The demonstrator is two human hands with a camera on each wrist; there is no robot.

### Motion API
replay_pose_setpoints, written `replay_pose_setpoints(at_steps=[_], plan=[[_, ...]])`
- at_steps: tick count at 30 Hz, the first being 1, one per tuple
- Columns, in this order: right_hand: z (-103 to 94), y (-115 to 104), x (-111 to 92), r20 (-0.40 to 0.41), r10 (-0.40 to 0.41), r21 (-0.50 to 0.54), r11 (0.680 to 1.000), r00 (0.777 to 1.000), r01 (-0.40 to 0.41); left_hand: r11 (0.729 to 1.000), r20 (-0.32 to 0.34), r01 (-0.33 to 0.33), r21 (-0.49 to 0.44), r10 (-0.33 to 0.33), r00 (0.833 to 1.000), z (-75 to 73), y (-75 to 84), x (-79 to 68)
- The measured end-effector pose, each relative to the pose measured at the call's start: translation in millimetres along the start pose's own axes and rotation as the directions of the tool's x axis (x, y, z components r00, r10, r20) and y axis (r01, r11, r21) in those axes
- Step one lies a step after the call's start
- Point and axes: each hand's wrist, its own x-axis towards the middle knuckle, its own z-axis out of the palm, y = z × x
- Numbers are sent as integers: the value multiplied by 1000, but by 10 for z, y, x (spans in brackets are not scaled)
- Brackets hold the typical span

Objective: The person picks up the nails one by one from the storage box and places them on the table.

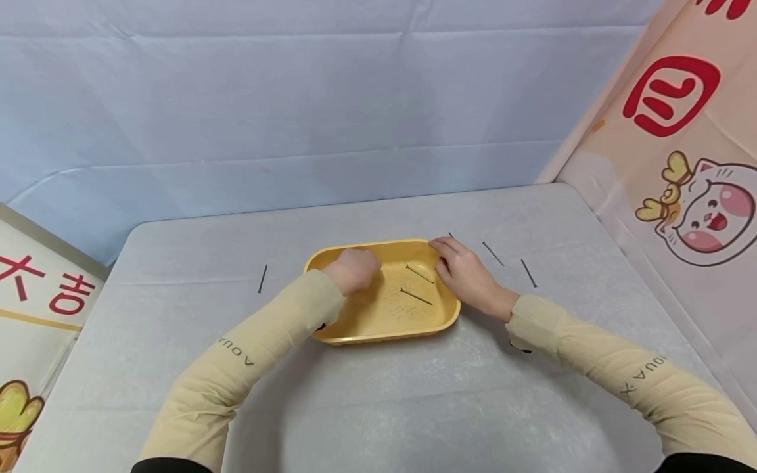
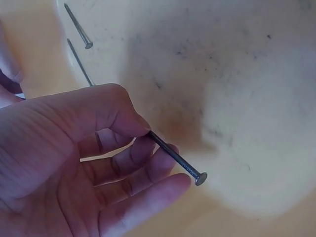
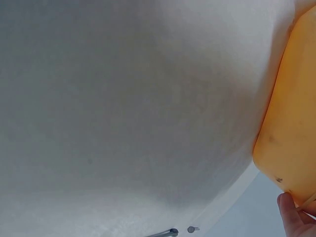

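Observation:
A yellow plastic tray (image 1: pixel 393 334) sits mid-table, with two nails (image 1: pixel 420 274) lying in its right half. My left hand (image 1: pixel 357 269) is over the tray's left part. Seen from the left wrist, its thumb and fingers pinch another nail (image 2: pixel 177 159), the head sticking out past the fingertips and the tip end hidden in the grip. At the far right corner of the tray, my right hand (image 1: pixel 467 272) holds the rim. The right wrist view catches only some of its fingers (image 3: pixel 290 210) against the tray's outer wall (image 3: pixel 291 108).
One nail (image 1: pixel 262 279) lies on the table left of the tray. To the right lie a slanted nail (image 1: pixel 493 253), a farther-right nail (image 1: pixel 529 273), and one partly hidden behind the right hand. A light blue cloth (image 1: pixel 355 118) hangs behind the grey-white table (image 1: pixel 414 407).

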Motion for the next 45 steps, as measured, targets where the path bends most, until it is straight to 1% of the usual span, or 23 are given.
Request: replay_pose_setpoints(at_steps=[2,6,16,19,25,34,40,42,45], plan=[[0,-1,3,-1,0,1,1000,1000,0,1000,-9,-12,-6,12,1000,-39,-1,-62],[3,1,7,-4,-3,0,1000,1000,3,999,-20,-25,-26,25,999,-68,-14,-116],[9,-2,12,-30,-19,-2,1000,999,19,992,-67,-81,-100,74,995,-93,-48,-153],[7,-6,13,-27,-17,0,1000,1000,17,989,-81,-92,-117,83,993,-99,-58,-159],[5,-9,10,-11,-9,2,1000,1000,9,983,-89,-108,-148,96,991,-108,-75,-173],[6,-11,11,-15,-5,5,1000,1000,5,987,-82,-137,-88,130,988,-181,-68,-216],[6,-14,9,-17,-2,9,1000,1000,2,989,-72,-125,-75,119,990,-192,-64,-227],[5,-17,8,-14,-2,10,1000,1000,2,991,-76,-122,-63,117,990,-199,-67,-232],[1,-19,9,-12,-1,10,1000,1000,1,991,-101,-127,-47,122,987,-210,-78,-238]])
